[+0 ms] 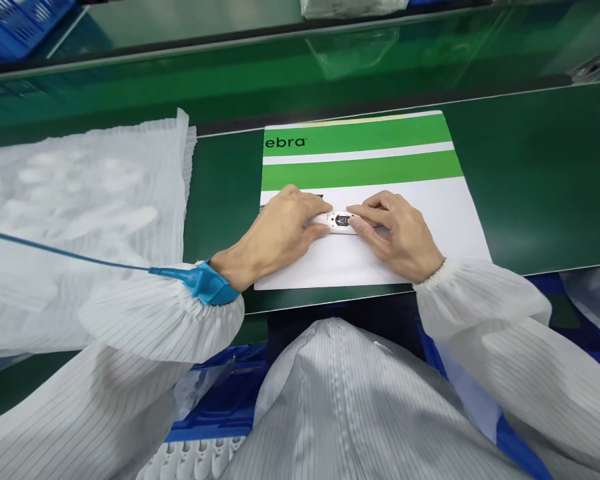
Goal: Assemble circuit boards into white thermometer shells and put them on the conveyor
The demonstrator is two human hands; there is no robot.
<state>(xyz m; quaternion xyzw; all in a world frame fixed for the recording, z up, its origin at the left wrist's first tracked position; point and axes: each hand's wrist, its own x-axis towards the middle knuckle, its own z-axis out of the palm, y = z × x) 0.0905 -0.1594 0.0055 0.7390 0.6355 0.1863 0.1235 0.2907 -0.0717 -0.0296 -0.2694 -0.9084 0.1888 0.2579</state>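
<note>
White casing (334, 223), small and long, lies between the fingertips of both hands, just above or upon the lower white part of a printed sheet; whether it touches the paper cannot be told. Its upper face bears a dark window (342, 219). The left hand (291, 225) has its thumb and forefinger drawn together on the casing's left end. The right hand (400, 233) pinches the right end, thumb at the window's edge, with the other fingers curled. A blue wrist strap (214, 285) encircles the left wrist over a striped sleeve, its cord (80, 255) running off to the left. Green bands cross the top of the sheet (440, 220), which lies on a dark green table (545, 180). Left of it rests crinkled white wrapping (80, 180). At lower left, near the person's lap, similar white pieces (200, 460) stand in a row. A blue basket (23, 27) occupies the far left corner.
</note>
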